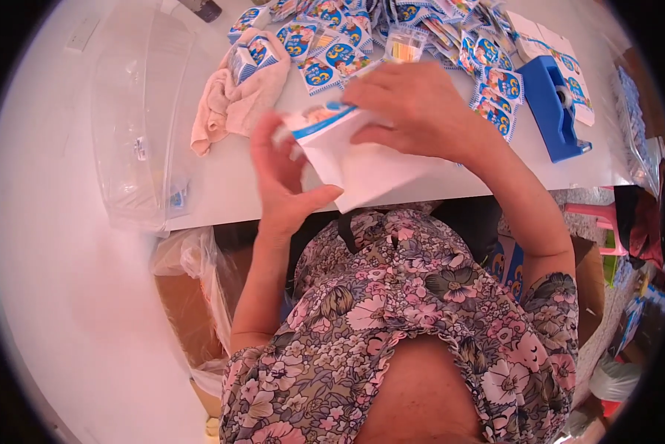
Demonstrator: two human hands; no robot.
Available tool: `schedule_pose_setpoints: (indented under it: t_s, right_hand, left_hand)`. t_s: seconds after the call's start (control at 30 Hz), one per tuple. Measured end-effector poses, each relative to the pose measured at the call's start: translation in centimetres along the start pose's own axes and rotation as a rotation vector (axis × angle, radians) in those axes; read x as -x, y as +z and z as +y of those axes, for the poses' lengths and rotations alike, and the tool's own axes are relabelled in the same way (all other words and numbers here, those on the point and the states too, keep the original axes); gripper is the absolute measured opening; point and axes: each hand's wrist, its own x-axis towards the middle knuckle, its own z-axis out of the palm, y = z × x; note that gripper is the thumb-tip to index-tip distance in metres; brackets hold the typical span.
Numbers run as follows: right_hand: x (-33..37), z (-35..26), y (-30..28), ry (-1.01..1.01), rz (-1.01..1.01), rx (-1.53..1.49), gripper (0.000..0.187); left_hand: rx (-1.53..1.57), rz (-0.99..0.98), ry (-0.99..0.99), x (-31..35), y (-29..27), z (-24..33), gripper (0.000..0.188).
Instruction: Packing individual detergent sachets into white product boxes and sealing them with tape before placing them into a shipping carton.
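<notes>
A white card carton (pixel 369 166) with a blue printed edge is tilted at the table's front edge, above my lap. My right hand (pixel 418 111) grips it from above and behind, its fingers bent over the far side and the thumb on the white face. My left hand (pixel 292 177) is at the carton's left end, thumb and fingers wide apart; the thumb tip lies against the carton's edge. Those left fingers are smeared by motion. Just beyond the carton lie printed sachets (pixel 321 70) and a clear packet of coloured sticks (pixel 404 49).
A blue tape dispenser (pixel 551 111) stands at right, beside flat printed cartons (pixel 551 44). At left are a pink cloth (pixel 232 111) with sachets on it and a clear plastic bin (pixel 136 126). Below the table sits a plastic-lined cardboard box (pixel 188 311).
</notes>
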Motion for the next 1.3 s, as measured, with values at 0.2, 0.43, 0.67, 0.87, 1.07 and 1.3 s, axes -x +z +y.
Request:
schedule_pose_setpoints:
  t_s: [0.2, 0.43, 0.67, 0.87, 1.07, 1.3]
  right_hand:
    - [0.4, 0.0, 4.7, -0.166, 0.238, 0.084, 0.053]
    - [2.8, -0.5, 6.7, -0.11, 0.024, -0.076, 0.043]
    - [-5.0, -0.7, 9.4, -0.069, -0.56, 0.091, 0.033]
    - [-6.0, 1.6, 12.6, 0.202, -0.915, -0.037, 0.016]
    - [-3.6, 2.0, 12.6, 0.072, -0.79, -0.159, 0.04]
    - [-1.7, -1.3, 11.3, 0.212, -0.665, -0.102, 0.062]
  left_hand:
    - [-0.982, -0.278, 0.669, -1.1, -3.3, 1.9, 0.084]
    - [-1.198, -0.409, 0.4, 3.2, -4.4, -1.6, 0.049]
    - [-1.146, -0.423, 0.4, 1.8, -4.0, -1.4, 0.041]
    - [-1.267, -0.274, 0.38, 1.5, -6.4, -1.8, 0.045]
    - [-0.852, 0.144, 0.431, 3.1, -7.8, -4.2, 0.1]
    - [-0.75, 0.022, -0.027, 2.6, -6.4, -6.4, 0.126]
